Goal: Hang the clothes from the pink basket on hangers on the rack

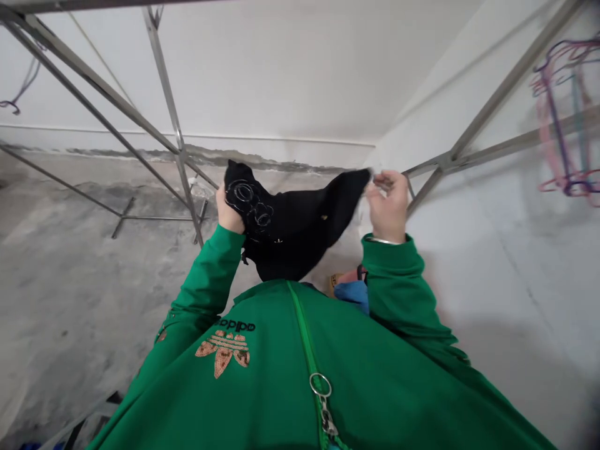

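A black garment [300, 219] hangs stretched between my hands in front of my body. White ring-like stitching shows near its left end, along with a few small light and gold marks. My left hand [229, 211] grips that left end, with most of its fingers hidden behind the cloth. My right hand [389, 203] is closed at the raised right corner, its fingertips pinched there and slightly blurred. What kind of garment it is, I cannot make out.
A metal rack frame [180, 150] stands on the left, and another metal frame [445, 161] runs along the right wall. Several coloured hangers [562, 125] hang at the right, and a purple hanger [28, 81] at the far left. Grey concrete floor [107, 275] lies below.
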A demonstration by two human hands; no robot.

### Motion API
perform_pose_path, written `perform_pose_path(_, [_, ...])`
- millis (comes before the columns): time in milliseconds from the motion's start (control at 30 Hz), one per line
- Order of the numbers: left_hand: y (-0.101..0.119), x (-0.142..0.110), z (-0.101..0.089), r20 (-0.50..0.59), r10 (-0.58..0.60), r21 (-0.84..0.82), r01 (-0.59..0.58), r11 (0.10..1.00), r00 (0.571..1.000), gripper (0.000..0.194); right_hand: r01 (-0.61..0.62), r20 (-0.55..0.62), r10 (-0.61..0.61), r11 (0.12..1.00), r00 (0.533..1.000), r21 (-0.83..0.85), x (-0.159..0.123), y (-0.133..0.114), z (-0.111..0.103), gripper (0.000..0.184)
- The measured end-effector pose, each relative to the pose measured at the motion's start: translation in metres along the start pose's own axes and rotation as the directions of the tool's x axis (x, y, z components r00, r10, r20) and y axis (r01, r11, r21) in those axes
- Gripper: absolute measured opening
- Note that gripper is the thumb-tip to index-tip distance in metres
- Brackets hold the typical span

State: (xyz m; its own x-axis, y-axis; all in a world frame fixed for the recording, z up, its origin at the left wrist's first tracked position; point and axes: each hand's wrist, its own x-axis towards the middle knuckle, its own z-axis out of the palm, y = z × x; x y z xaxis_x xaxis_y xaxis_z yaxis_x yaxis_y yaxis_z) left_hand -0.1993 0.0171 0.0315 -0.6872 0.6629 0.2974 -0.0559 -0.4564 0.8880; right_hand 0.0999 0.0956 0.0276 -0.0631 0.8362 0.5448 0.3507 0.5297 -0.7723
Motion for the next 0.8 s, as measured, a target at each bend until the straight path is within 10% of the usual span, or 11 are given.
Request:
perform_pose_path(200, [0.011, -0.038, 0.041, 0.459, -0.023, 0.461, -0.216, 0.861, 0.888, 0.011, 0.075, 0.436, -0.171, 0.97, 0.884, 0.23, -0.055, -0.075, 0.076, 0.09])
perform_pose_path(400, [0.003, -0.033, 0.02, 0.661, -0.297, 0.622, -0.28, 0.731, 0.689, 0.009, -0.155, 0.657, -0.004, 0.971, 0.754, 0.183, -0.067, -0.052, 0.094, 0.063])
perform_pose_path(600, [-0.007, -0.048, -0.033, 0.798, -0.561, 0.572, 0.02, 0.82, 0.219, 0.037, -0.148, 0.618, 0.002, 0.971, 0.786, 0.186, -0.058, -0.061, 0.059, 0.049])
perform_pose_path(700, [-0.019, -0.067, -0.053, 0.81, -0.551, 0.544, 0.092, 0.834, 0.202, 0.055, -0.162, 0.589, 0.009, 0.965, 0.808, 0.207, -0.055, -0.067, 0.047, 0.05])
perform_pose_path(800, [-0.031, -0.078, -0.055, 0.785, -0.552, 0.555, 0.078, 0.828, 0.281, 0.057, -0.188, 0.575, 0.049, 0.964, 0.817, 0.185, -0.055, -0.063, 0.037, 0.05])
